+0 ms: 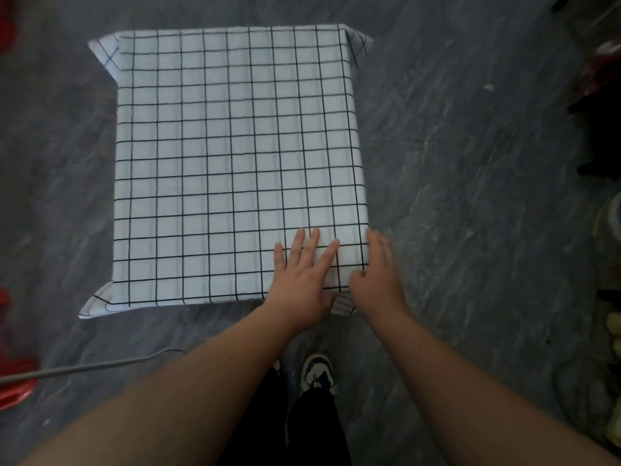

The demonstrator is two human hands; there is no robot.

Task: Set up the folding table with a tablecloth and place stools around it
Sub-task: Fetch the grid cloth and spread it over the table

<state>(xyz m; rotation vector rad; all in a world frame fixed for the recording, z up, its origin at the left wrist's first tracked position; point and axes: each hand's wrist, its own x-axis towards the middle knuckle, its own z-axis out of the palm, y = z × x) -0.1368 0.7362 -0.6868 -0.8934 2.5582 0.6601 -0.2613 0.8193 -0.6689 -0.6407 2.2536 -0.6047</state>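
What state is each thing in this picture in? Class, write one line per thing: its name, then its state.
tablecloth: spread flat over the table, corners hanging down.
left hand: open, fingers straight, pressing the cloth near the near right corner.
right hand: open, resting against the cloth at the table's right edge.
cable: lying on the floor.
red objects: at the left edge, too cropped to tell what they are.
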